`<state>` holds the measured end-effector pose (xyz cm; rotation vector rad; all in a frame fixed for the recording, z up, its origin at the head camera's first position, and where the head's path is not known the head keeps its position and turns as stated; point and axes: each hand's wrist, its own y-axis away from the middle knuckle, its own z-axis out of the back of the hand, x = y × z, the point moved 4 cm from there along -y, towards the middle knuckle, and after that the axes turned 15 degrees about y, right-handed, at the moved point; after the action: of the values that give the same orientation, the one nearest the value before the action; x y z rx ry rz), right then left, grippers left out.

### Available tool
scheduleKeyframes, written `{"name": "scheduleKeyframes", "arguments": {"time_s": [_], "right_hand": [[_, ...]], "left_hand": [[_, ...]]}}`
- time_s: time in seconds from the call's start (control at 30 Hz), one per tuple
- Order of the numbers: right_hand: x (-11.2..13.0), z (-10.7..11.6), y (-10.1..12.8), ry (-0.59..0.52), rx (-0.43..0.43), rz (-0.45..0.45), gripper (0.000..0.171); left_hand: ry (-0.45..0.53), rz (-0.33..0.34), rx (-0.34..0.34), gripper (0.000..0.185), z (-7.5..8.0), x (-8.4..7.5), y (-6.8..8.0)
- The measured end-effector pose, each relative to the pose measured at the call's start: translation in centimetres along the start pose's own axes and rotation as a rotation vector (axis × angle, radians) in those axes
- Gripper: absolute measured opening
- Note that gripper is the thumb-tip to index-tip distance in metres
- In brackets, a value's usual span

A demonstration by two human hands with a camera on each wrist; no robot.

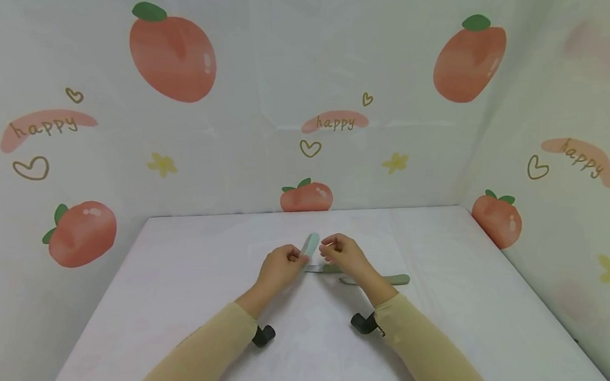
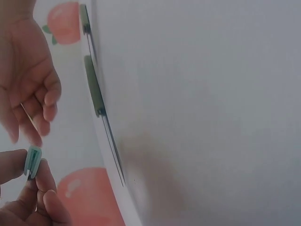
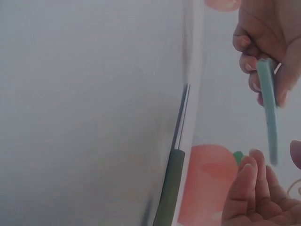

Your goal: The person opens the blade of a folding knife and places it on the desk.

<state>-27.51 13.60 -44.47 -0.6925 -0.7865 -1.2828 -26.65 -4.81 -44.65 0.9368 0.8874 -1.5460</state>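
Observation:
My left hand point(image 1: 294, 259) pinches the lower end of a flat pale green strip point(image 1: 310, 245), which stands tilted above the table. In the left wrist view the strip point(image 2: 33, 161) is held between thumb and fingers point(image 2: 46, 175). My right hand point(image 1: 328, 248) hovers just right of the strip with loosely curled fingers and holds nothing. The right wrist view shows the strip point(image 3: 268, 108) hanging from the left hand, and the right fingers point(image 3: 249, 183) close below its free end. Under the hands lies a knife with a green handle point(image 2: 94, 87) and a thin blade point(image 3: 181, 113).
A second green-handled utensil point(image 1: 389, 280) lies on the white table point(image 1: 185, 291) just right of my right wrist. Fruit-printed cloth walls point(image 1: 171, 59) close in the table at the back and on both sides.

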Motion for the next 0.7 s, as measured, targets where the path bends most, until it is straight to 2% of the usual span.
{"name": "scheduleKeyframes", "arguments": {"time_s": [0.2,0.4,0.53,0.7], "right_hand": [[0.2,-0.7,0.1,-0.021,0.014,-0.003,0.035],[0.5,-1.0,0.3,-0.117,0.056,0.017,0.026],[0.4,-1.2,0.5,-0.166,0.117,0.017,0.025],[0.5,-1.6,0.9,-0.189,0.222,0.077,0.027]], "left_hand": [[0.049,-0.031,0.041,0.018,-0.4,-0.6,1.1],[0.081,-0.030,0.083,0.017,-0.8,-0.7,1.7],[0.073,-0.021,0.115,0.019,-0.8,-0.4,2.0],[0.092,-0.036,0.182,0.020,-0.8,-0.5,2.1]]}}
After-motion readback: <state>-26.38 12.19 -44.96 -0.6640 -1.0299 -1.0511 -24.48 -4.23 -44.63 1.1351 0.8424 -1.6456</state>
